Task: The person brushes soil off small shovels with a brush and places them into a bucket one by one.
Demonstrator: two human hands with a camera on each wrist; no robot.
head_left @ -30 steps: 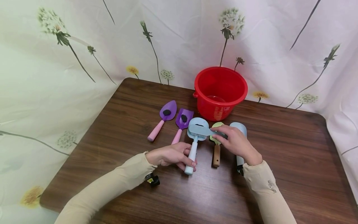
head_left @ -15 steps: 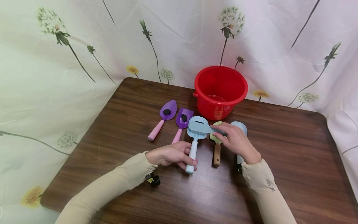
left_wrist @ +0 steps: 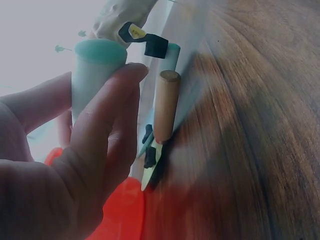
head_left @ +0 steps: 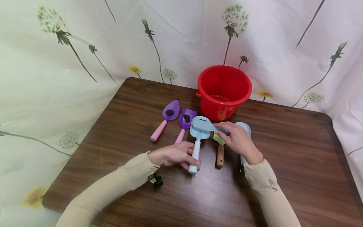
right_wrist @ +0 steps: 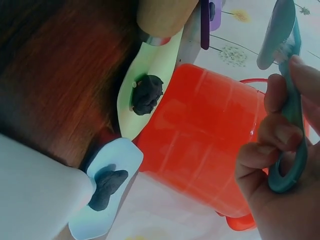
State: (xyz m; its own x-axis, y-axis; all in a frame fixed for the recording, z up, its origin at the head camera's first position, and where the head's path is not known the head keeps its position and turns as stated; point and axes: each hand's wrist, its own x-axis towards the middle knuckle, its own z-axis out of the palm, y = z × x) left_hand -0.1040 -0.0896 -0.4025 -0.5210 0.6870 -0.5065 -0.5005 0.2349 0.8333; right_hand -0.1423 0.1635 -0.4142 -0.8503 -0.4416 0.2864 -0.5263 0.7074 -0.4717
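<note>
My left hand [head_left: 176,154] grips the whitish handle of a light blue garden trowel [head_left: 196,154], whose pale green handle end [left_wrist: 100,52] pokes up between thumb and fingers in the left wrist view. A blue brush [head_left: 204,125] lies across the trowel's blade, bristles down against it. The fingers of my right hand [head_left: 240,140] hold this brush by its darker handle, which ends in a loop in the right wrist view. Just past the brush, a bit of something dark shows on the blade; the brush hides the rest.
Behind stands a red bucket [head_left: 216,108]. To the left lie a pointed purple trowel [head_left: 175,107] and a square-ended purple trowel [head_left: 185,126], each bearing a black lump. A green trowel [right_wrist: 125,107] with wooden handle and another light blue trowel [right_wrist: 125,150] lie right, also with dark lumps.
The brush has slid slightly toward the far end of the blade, the right hand moving with it. The left hand keeps its hold and the trowel has risen a little in the view.
</note>
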